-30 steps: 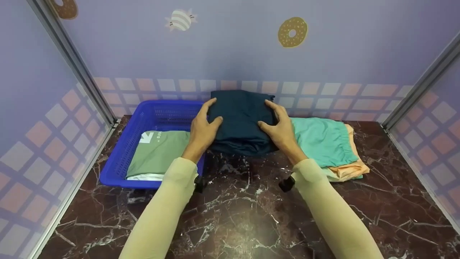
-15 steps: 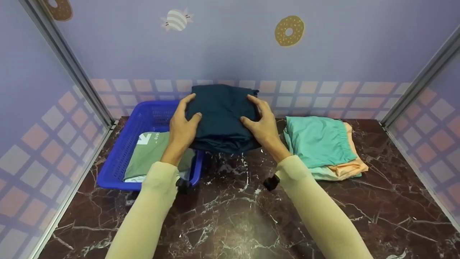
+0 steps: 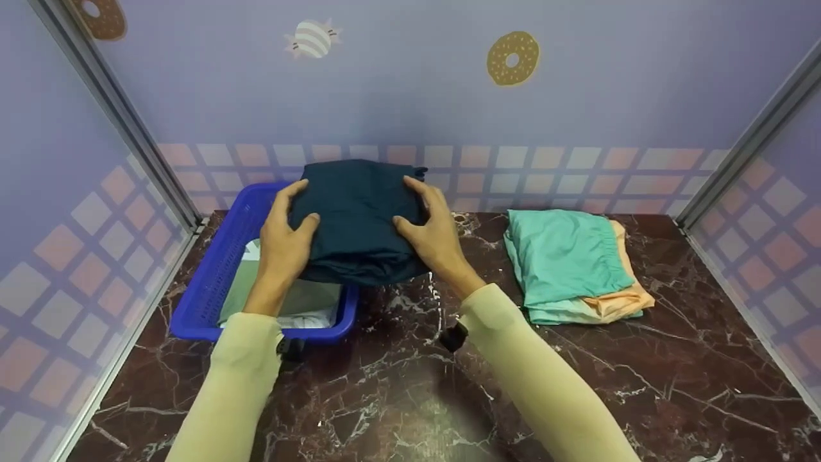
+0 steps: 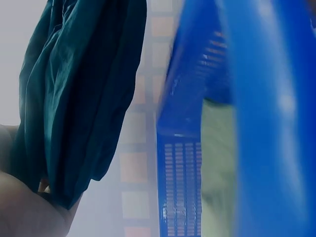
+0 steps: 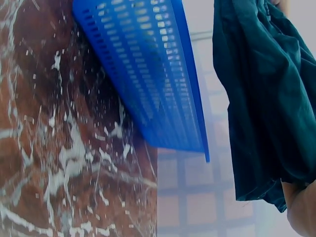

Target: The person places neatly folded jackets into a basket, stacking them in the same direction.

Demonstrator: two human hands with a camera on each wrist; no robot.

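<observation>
Both hands hold a folded dark teal garment (image 3: 359, 221) in the air, one at each side. My left hand (image 3: 285, 240) grips its left edge, thumb on top, and my right hand (image 3: 433, 231) grips the right edge the same way. Fingers under the cloth are hidden. The garment overlaps the right part of a blue plastic basket (image 3: 192, 314) in the head view. Inside the basket lies a folded green shirt (image 3: 240, 289) with a white print, partly covered by the left hand and the garment. Both wrist views show the garment raised above the basket rim.
To the right, a stack of folded clothes holds turquoise shorts (image 3: 567, 256) on top and an orange piece (image 3: 625, 298) beneath. The dark red marbled table (image 3: 410, 385) meets a patterned back wall (image 3: 410, 96) and side walls.
Both hands have carried the dark teal garment leftward, from between the basket and the clothes stack to over the basket's right part. The basket and stack stay in place.
</observation>
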